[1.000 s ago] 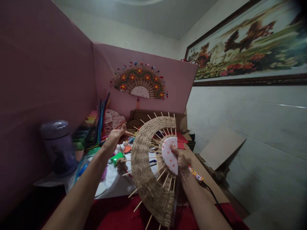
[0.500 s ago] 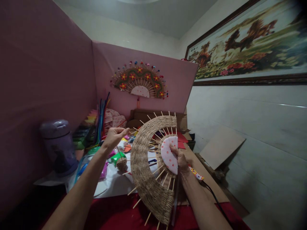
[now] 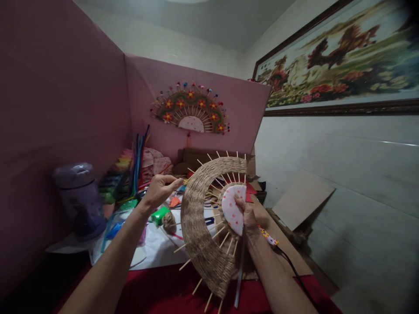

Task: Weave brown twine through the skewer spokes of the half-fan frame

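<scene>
A half-round woven fan [image 3: 193,213] of brown twine on thin wooden sticks is held up in front of me, tilted with its curved side to the left. My right hand [image 3: 247,216] grips its white, red-dotted half-disc centre [image 3: 233,209], thumb on the front. My left hand [image 3: 163,189] is closed in a pinch by the fan's upper left edge, close to the stick ends. The twine between its fingertips is too thin to follow clearly now. Below that hand, a small ball of twine [image 3: 169,221] rests on the white sheet.
A finished fan [image 3: 190,107] with flowers hangs on the pink panel. Left stand a purple flask [image 3: 78,200] and coloured craft sticks [image 3: 139,161]. A green clay packet [image 3: 160,215] lies mid-table. Right are a flower-patterned tool [image 3: 267,235] with a black cord and cardboard [image 3: 284,253].
The fan has turned slightly, its lower end swinging left and its top shifting right. My left hand has moved a little right, toward the fan's edge. My right hand keeps its grip.
</scene>
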Available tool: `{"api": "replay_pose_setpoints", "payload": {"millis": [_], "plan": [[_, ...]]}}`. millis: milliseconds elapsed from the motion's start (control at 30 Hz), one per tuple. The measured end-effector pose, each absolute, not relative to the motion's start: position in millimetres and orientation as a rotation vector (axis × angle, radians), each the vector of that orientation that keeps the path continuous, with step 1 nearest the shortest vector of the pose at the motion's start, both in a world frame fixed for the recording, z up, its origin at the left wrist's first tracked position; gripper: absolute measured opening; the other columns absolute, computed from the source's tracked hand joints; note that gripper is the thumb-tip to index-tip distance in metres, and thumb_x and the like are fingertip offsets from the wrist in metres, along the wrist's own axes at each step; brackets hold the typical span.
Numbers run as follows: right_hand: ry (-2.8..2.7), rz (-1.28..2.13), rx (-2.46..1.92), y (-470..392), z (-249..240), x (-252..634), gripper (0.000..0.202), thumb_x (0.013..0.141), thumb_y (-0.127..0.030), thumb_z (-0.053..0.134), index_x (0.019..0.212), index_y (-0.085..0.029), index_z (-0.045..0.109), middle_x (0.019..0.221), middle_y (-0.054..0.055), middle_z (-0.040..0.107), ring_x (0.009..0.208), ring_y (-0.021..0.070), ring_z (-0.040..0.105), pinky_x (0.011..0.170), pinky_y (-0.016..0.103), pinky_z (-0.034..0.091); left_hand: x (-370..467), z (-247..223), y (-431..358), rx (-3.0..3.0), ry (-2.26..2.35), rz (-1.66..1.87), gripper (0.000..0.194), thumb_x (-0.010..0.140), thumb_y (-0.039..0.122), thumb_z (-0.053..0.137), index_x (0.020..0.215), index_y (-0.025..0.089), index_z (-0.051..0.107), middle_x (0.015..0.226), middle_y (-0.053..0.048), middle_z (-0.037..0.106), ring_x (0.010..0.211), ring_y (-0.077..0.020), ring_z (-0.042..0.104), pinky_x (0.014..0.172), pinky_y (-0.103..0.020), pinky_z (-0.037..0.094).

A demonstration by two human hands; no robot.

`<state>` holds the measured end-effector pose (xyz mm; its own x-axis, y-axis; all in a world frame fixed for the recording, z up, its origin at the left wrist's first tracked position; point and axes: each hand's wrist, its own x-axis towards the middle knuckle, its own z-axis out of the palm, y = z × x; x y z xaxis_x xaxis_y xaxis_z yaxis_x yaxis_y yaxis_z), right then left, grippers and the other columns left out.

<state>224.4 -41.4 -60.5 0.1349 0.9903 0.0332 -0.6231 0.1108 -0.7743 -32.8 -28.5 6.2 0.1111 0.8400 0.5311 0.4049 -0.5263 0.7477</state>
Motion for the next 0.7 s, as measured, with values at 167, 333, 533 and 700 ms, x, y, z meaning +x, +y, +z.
{"api": "replay_pose_setpoints", "payload": {"millis": [167,333,533,700], "plan": [[-0.646,1.291,-0.702,-40,-64,225,0.029,0.066,-0.028,0.067,0.091,-0.013,0.066,0.073,0.007,0.072,0.072,0.0245,0.068,0.062,0.035,0.057,-34,5,-26,2.011,1.17,1.443,0.041,0.073,0.048,0.059,0.064,0.01,0.07,0.049,0.001,0.047,0.048,-0.0085,0.036,0.046,-0.022,0.025],[-0.65,1.27,-0.702,-40,-65,226,0.03,0.064,-0.03,0.068,0.089,-0.014,0.067,0.073,0.007,0.072,0.07,0.0242,0.068,0.06,0.034,0.057,-35,4,-22,1.872,1.061,1.411,0.048,0.075,0.055,0.055,0.072,0.012,0.074,0.065,-0.007,0.063,0.062,-0.0142,0.052,0.055,-0.023,0.037],[-0.654,1.243,-0.691,-41,-64,226,0.034,0.063,-0.036,0.069,0.09,-0.016,0.066,0.072,0.005,0.071,0.068,0.0227,0.068,0.059,0.033,0.057,-33,-5,-17,1.494,0.894,1.312,0.066,0.072,0.068,0.048,0.073,0.008,0.074,0.045,-0.001,0.045,0.043,-0.007,0.031,0.042,-0.022,0.017],[-0.627,1.225,-0.672,-42,-63,223,0.036,0.063,-0.038,0.069,0.089,-0.014,0.066,0.07,0.005,0.071,0.068,0.0224,0.067,0.061,0.033,0.056,-32,-11,-11,1.314,0.797,1.272,0.064,0.07,0.068,0.05,0.072,0.008,0.073,0.049,-0.002,0.046,0.043,-0.0066,0.03,0.041,-0.022,0.014]]}}
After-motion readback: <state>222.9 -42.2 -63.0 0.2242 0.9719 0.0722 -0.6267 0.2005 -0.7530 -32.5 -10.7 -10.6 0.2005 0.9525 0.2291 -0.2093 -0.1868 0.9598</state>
